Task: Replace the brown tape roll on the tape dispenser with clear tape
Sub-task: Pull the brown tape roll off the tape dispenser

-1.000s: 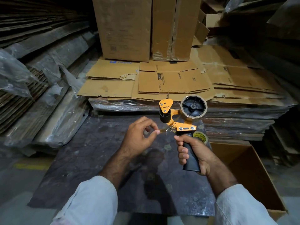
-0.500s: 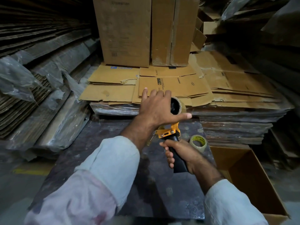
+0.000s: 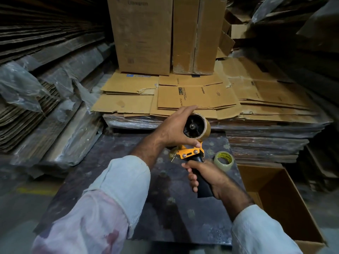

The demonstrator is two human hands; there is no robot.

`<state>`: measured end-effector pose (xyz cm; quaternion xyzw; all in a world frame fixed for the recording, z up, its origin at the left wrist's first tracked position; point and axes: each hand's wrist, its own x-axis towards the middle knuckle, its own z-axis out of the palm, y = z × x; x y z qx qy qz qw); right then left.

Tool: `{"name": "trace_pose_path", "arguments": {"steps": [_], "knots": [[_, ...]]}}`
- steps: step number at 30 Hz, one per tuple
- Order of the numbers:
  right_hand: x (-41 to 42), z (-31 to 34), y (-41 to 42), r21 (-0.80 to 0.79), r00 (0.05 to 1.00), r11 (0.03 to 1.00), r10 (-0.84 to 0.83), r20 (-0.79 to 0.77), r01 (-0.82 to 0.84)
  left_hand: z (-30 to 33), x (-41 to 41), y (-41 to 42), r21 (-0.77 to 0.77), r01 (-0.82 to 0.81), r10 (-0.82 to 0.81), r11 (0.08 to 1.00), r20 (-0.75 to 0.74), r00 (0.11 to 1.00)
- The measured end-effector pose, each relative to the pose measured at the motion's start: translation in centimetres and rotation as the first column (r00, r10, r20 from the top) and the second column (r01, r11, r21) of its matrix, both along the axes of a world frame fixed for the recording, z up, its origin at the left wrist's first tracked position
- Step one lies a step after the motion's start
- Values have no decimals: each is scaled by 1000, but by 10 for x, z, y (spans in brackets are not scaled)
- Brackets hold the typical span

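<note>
Head view: left hand [image 3: 173, 128] cups worn brown tape roll [image 3: 205, 128] on dispenser [image 3: 192, 153].

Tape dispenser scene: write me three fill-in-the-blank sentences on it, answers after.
1. The right hand holds the tape dispenser by its black ____.
2. The left hand grips the ____ tape roll mounted on the dispenser.
3. The clear tape roll lies on the dark table, to the ____ of the dispenser.

Answers: handle; brown; right
</note>
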<state>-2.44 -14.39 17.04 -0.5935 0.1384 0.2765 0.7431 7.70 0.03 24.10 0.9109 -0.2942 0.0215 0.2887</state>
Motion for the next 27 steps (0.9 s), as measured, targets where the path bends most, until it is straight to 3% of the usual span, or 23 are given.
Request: {"name": "trace_pose_path", "arguments": {"steps": [4,8,10,13,17,19,23,27], "knots": [[1,-1,5,52,1000,999,2,-23,-1,-4,-4,2,156,-298,271,942,173,947],[2,1,12,122,1000,992,9,-29,-6,-14,-10,-4,169,-368,308,914,299,903],[3,0,15,129,999,992,13,-32,-8,-14,-10,-6,195,-352,282,916,312,907],[4,-4,17,137,999,991,-4,-47,11,-10,-1,1,236,-196,164,952,146,976],[8,-7,22,129,998,992,-2,-56,10,-9,10,19,200,-67,72,978,-13,997],[11,-8,29,116,999,993,-10,-51,16,-10,14,23,214,-65,68,975,-6,998],[19,-8,44,28,1000,1000,-13,-13,14,-7,23,20,278,-115,68,954,175,982],[29,-12,59,-169,995,981,-83,59,92,-3,39,22,304,-22,-11,952,105,994]]}}
